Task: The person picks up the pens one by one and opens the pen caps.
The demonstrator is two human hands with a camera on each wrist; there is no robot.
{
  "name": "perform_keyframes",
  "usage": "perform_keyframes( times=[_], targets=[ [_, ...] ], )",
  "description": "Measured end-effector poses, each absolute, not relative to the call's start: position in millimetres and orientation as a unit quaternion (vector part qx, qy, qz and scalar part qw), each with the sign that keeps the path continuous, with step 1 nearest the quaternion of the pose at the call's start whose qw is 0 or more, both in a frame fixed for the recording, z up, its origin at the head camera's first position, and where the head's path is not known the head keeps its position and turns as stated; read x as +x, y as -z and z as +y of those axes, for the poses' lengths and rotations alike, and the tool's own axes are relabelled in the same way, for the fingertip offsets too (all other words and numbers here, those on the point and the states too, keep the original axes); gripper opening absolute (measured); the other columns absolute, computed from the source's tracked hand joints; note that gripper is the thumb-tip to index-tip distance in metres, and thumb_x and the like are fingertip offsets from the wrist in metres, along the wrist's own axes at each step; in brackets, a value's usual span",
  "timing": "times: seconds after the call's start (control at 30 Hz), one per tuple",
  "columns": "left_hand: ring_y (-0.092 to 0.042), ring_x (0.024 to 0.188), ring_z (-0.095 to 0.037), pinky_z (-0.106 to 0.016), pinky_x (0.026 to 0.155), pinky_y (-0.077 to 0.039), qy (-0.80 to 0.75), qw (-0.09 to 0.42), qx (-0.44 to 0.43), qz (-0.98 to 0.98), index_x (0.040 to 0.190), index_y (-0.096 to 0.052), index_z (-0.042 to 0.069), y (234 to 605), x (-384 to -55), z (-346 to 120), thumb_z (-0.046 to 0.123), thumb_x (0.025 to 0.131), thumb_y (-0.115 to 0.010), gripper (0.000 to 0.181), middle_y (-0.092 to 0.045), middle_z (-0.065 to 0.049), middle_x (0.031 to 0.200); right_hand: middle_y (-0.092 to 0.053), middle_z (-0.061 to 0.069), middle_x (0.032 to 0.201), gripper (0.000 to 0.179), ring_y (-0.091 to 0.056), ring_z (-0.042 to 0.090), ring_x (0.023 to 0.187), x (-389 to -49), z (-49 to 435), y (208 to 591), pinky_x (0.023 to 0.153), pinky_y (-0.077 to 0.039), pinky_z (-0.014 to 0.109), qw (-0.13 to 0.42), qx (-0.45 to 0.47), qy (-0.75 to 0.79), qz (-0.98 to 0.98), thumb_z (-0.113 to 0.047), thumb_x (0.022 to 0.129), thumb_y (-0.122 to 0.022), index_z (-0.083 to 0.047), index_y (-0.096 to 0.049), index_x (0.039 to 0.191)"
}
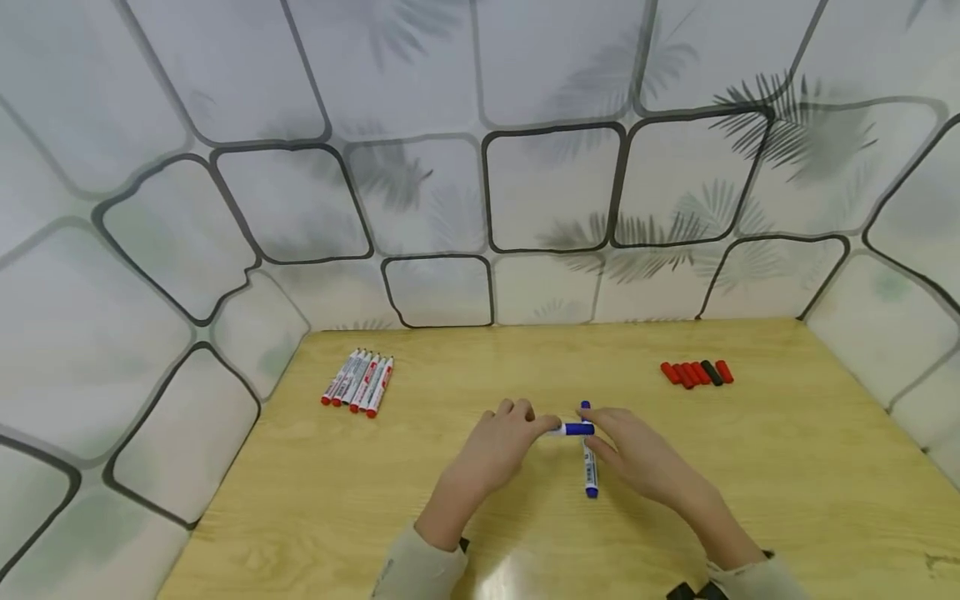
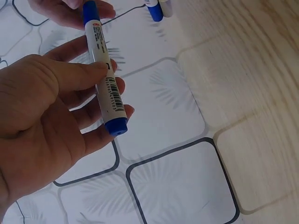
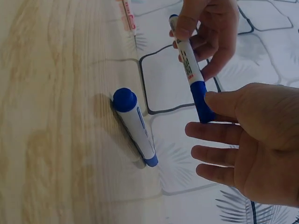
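My left hand holds a white marker with a blue cap, its thumb on the printed barrel and the fingers behind. The blue cap is on the marker and points toward my right hand. There the right thumb and index finger pinch the cap near its end, while the other fingers are extended. Under the held marker in the head view, a second blue-capped marker lies lengthwise on the wooden table; the right wrist view shows this marker lying apart from both hands.
Several white markers with red ends and dark exposed tips lie side by side at the table's left. At the back right is a row of loose red caps with one black cap. Patterned panels surround the wooden tabletop.
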State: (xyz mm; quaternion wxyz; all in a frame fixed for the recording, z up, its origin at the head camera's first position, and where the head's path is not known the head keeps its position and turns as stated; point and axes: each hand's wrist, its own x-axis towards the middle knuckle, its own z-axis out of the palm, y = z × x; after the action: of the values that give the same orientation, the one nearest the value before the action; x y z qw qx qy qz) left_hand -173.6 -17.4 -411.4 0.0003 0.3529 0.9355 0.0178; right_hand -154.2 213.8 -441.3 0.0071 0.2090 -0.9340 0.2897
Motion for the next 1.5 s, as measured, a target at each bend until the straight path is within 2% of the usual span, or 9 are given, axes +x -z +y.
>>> perform_keyframes(
  times=[0.2, 0.37, 0.57, 0.67, 0.83, 0.97, 1.13, 1.33, 1.5],
  targets=[
    [-0.054, 0.104, -0.017, -0.035, 0.082, -0.052, -0.007, -0.017, 0.377, 0.926, 0.142, -0.051, 0.034, 402.3, -176.2, -15.4, 0.002, 0.093, -0.066, 0.06, -0.057, 0.001, 0.117, -0.068, 0.014, 0.115, 0.032, -0.064, 0.033, 0.11, -155.9, 207.5, 437.5, 0.086, -0.055, 0.046, 0.042, 0.235, -0.249, -0.939, -0.007, 0.099, -0.06, 0.002, -0.061, 0.13],
    [-0.055, 0.106, -0.017, -0.035, 0.083, -0.053, 0.014, -0.041, 0.386, 0.921, 0.141, -0.052, 0.033, 398.7, -173.5, -12.7, 0.005, 0.094, -0.066, 0.057, -0.057, 0.003, 0.116, -0.069, 0.013, 0.113, 0.032, -0.065, 0.031, 0.107, -154.3, 203.8, 437.8, 0.085, -0.055, 0.045, 0.07, 0.235, -0.214, -0.946, -0.008, 0.097, -0.062, -0.001, -0.063, 0.128],
    [-0.054, 0.103, -0.016, -0.038, 0.089, -0.053, 0.016, -0.043, 0.367, 0.929, 0.134, -0.057, 0.029, 404.6, -161.6, -21.1, 0.006, 0.092, -0.07, 0.05, -0.058, 0.003, 0.111, -0.071, 0.012, 0.104, 0.031, -0.068, 0.03, 0.097, -147.9, 184.0, 448.9, 0.079, -0.057, 0.043, 0.114, 0.27, -0.156, -0.943, -0.006, 0.094, -0.067, 0.001, -0.065, 0.124],
    [-0.055, 0.1, -0.015, -0.033, 0.087, -0.053, 0.021, -0.062, 0.36, 0.931, 0.13, -0.059, 0.027, 407.5, -158.8, -22.2, 0.008, 0.092, -0.07, 0.044, -0.059, 0.004, 0.108, -0.07, 0.01, 0.1, 0.028, -0.068, 0.03, 0.094, -144.9, 177.3, 446.9, 0.076, -0.057, 0.043, 0.125, 0.259, -0.152, -0.946, -0.003, 0.092, -0.068, -0.001, -0.066, 0.12],
    [-0.058, 0.096, -0.014, -0.027, 0.077, -0.053, 0.045, -0.075, 0.363, 0.928, 0.126, -0.06, 0.024, 407.4, -161.3, -15.0, 0.009, 0.094, -0.067, 0.036, -0.062, 0.002, 0.108, -0.068, 0.016, 0.111, 0.032, -0.065, 0.033, 0.106, -141.9, 176.1, 443.2, 0.084, -0.055, 0.045, 0.104, 0.247, -0.112, -0.957, -0.006, 0.093, -0.067, 0.003, -0.063, 0.124],
    [-0.061, 0.1, -0.018, -0.03, 0.082, -0.054, 0.075, -0.066, 0.365, 0.926, 0.13, -0.058, 0.022, 405.9, -163.5, -14.0, 0.009, 0.093, -0.068, 0.041, -0.062, 0.0, 0.112, -0.064, 0.023, 0.123, 0.041, -0.06, 0.039, 0.115, -141.1, 173.3, 445.8, 0.09, -0.053, 0.049, 0.107, 0.249, -0.087, -0.959, -0.007, 0.096, -0.064, 0.007, -0.055, 0.133],
    [-0.062, 0.102, -0.019, -0.034, 0.089, -0.054, 0.072, -0.06, 0.37, 0.924, 0.131, -0.057, 0.022, 401.8, -166.2, -15.9, 0.01, 0.092, -0.071, 0.043, -0.062, -0.001, 0.114, -0.059, 0.027, 0.129, 0.046, -0.057, 0.042, 0.12, -142.1, 173.4, 447.7, 0.092, -0.052, 0.054, 0.115, 0.237, -0.115, -0.958, -0.007, 0.098, -0.061, 0.006, -0.047, 0.14],
    [-0.061, 0.109, -0.021, -0.04, 0.099, -0.049, 0.054, -0.063, 0.371, 0.925, 0.131, -0.057, 0.023, 398.0, -169.6, -16.1, 0.01, 0.093, -0.069, 0.042, -0.062, 0.0, 0.117, -0.06, 0.026, 0.129, 0.04, -0.053, 0.043, 0.126, -146.7, 175.7, 448.1, 0.095, -0.049, 0.055, 0.119, 0.236, -0.117, -0.957, -0.012, 0.099, -0.06, 0.008, -0.051, 0.133],
    [-0.061, 0.106, -0.016, -0.033, 0.094, -0.051, 0.067, -0.079, 0.382, 0.918, 0.13, -0.059, 0.024, 402.5, -166.1, -13.4, 0.013, 0.095, -0.067, 0.038, -0.062, 0.002, 0.115, -0.065, 0.023, 0.117, 0.028, -0.06, 0.04, 0.116, -148.3, 179.5, 447.2, 0.095, -0.05, 0.051, 0.112, 0.244, -0.096, -0.959, -0.008, 0.097, -0.063, 0.006, -0.058, 0.121]
  ],
)
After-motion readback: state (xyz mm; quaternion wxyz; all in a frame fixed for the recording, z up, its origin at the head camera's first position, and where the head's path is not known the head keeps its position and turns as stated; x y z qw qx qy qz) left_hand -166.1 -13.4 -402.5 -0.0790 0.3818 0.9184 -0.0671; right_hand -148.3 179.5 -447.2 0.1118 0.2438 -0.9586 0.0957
